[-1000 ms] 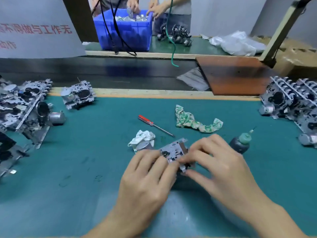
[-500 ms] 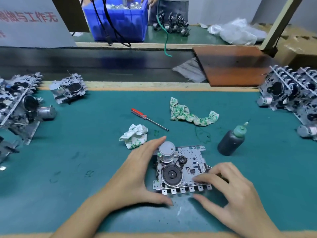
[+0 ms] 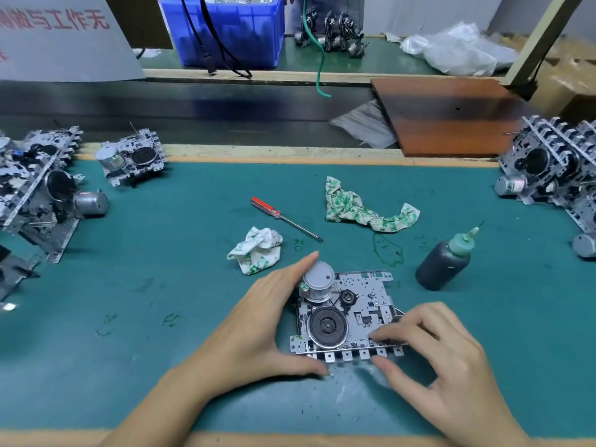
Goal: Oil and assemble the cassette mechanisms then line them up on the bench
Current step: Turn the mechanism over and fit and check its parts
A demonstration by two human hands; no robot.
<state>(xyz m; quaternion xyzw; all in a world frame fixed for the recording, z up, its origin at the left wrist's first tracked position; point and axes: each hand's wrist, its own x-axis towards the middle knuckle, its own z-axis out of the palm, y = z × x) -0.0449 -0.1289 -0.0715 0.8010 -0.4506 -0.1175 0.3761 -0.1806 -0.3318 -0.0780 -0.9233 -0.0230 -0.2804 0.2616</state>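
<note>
A cassette mechanism [image 3: 358, 306] lies flat on the green mat [image 3: 161, 269], its silver motor and black flywheel facing up. My left hand [image 3: 258, 321] holds its left side, index finger against the motor and thumb at the near-left corner. My right hand [image 3: 432, 359] pinches the near-right edge, fingers curled on top and thumb under the row of tabs. A dark oil bottle [image 3: 443, 264] with a green nozzle stands to the right of the mechanism.
A red screwdriver [image 3: 283, 217] and two stained rags [image 3: 258, 253] [image 3: 364, 211] lie beyond the mechanism. Several mechanisms are piled at the left [image 3: 35, 188], one sits alone [image 3: 132, 158], and more stand at the right [image 3: 554, 169]. A blue crate [image 3: 225, 30] stands across the conveyor.
The mechanism, held up between both hands a second ago, now lies flat on the mat with its motor side up. Both hands have stayed on its edges since half a second ago.
</note>
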